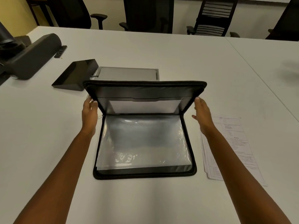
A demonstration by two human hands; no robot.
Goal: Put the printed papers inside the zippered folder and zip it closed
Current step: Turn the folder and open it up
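Note:
A black zippered folder (144, 173) lies unzipped in front of me on the white table, its lid raised roughly upright. Shiny clear plastic sleeves fill the lower half. My left hand (89, 113) grips the lid's left edge, fingers wrapped round it. On the lid's right edge rests my right hand (203, 113), with fingertips touching the rim. The printed papers (233, 147) lie in a loose stack on the table just right of the folder, partly under my right forearm.
Behind the folder sit a grey flat box (127, 73) and a black wedge-shaped device (75, 75). A dark padded armrest-like object (32, 55) lies far left. Several black office chairs (212, 16) line the table's far edge.

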